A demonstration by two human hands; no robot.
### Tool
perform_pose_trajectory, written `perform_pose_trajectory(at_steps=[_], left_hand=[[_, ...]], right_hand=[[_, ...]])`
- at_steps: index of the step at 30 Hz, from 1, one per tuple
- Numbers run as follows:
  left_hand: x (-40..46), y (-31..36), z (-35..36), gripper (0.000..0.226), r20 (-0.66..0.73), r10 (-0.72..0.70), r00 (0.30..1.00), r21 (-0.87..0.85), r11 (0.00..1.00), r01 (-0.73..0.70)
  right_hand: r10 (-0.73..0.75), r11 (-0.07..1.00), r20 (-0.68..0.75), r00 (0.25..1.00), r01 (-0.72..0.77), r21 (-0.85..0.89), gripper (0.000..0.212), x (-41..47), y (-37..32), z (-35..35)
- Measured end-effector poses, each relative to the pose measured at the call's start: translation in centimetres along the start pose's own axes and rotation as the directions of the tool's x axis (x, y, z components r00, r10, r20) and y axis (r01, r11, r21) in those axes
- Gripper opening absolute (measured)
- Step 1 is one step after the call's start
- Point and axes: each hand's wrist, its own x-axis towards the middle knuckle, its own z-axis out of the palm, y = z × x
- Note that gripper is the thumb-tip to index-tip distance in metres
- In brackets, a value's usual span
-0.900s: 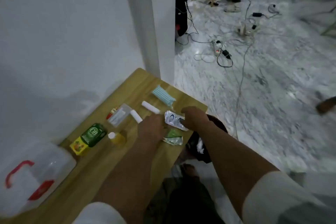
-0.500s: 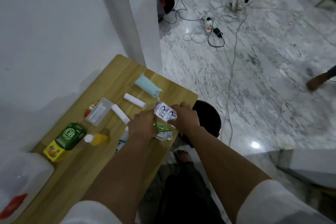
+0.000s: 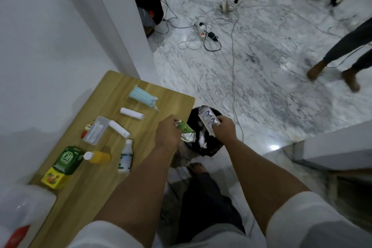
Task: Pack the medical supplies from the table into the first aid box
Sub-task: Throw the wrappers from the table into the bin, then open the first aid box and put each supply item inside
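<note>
Wooden counter [image 3: 100,183] edge: left hand [image 3: 168,134] pinches a green foil wrapper [image 3: 185,130], right hand [image 3: 224,130] a silver blister strip [image 3: 207,118], both above the black bin [image 3: 211,147], seemingly discards.

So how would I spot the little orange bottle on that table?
Start at the wooden table by the white wall. Near its middle, right of the green OB box, the orange bottle lies on its side. It is the only orange-bodied item, capped white.
</note>
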Motion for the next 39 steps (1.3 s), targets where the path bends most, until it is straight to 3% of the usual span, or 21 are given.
perform_pose_trajectory(at_steps=[2,4,9,13,22,27,30,33,39], left_hand=[[0.4,1.3,2.0,0.015,0.049,0.019,0.999,0.028,0.999,-0.02],[1.2,2.3,4.3,0.021,0.105,0.03,0.994,0.082,0.996,-0.038],[4.7,3.0,10.3,0.008,0.221,0.021,0.975,0.219,0.973,-0.07],[8.6,4.7,13.2,0.009,0.272,0.041,0.961,0.279,0.953,-0.12],[12.3,7.9,13.1,0.044,0.271,0.055,0.961,0.183,0.977,-0.107],[10.0,8.2,5.9,0.047,0.168,0.096,0.981,0.147,0.982,-0.121],[7.6,6.3,0.0,0.039,0.072,0.11,0.991,0.17,0.978,-0.12],[4.3,2.8,-6.5,0.026,-0.063,0.067,0.996,0.16,0.986,-0.056],[-4.8,-6.1,-18.9,0.04,-0.325,-0.079,0.942,0.154,0.979,0.136]], right_hand=[[0.082,0.996,-0.03,0.996,-0.081,0.035,0.009,-0.3,1.4,-1.5],[0.146,0.988,-0.034,0.989,-0.144,0.056,0.016,0.1,3.0,-2.3],[0.255,0.966,-0.031,0.967,-0.253,0.047,0.027,3.9,6.8,-1.5],[0.233,0.972,-0.032,0.972,-0.233,0.003,0.027,7.8,7.8,-0.7],[0.175,0.972,0.031,0.984,-0.168,-0.167,0.04,11.4,5.7,-1.8],[-0.041,0.955,0.077,0.996,0.062,-0.289,0.048,7.7,0.6,-1.9],[-0.221,0.888,0.17,0.96,0.27,-0.372,0.042,4.3,-4.1,-1.0],[-0.354,0.799,0.286,0.891,0.447,-0.402,0.051,0.7,-9.2,1.4],[-0.614,0.574,0.42,0.668,0.743,-0.345,0.053,-8.2,-19.0,9.2]])
